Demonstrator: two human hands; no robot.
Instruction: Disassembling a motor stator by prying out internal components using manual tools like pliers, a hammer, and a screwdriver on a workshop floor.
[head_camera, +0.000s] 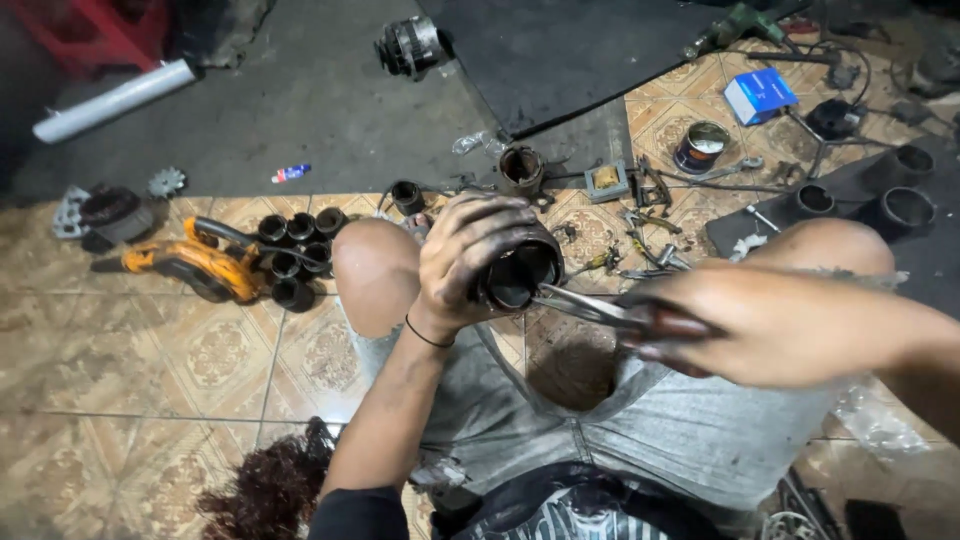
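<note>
At frame centre our left hand (462, 262) wraps the grimy black hollow cylinder (518, 272); our right hand (745, 325) grips pliers (600, 310) poking its mouth.

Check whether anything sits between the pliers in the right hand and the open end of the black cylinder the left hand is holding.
Nothing visible does. The pliers in the right hand run straight to the open mouth of the black cylindrical part, which the left hand grips from above over the lap.
</note>
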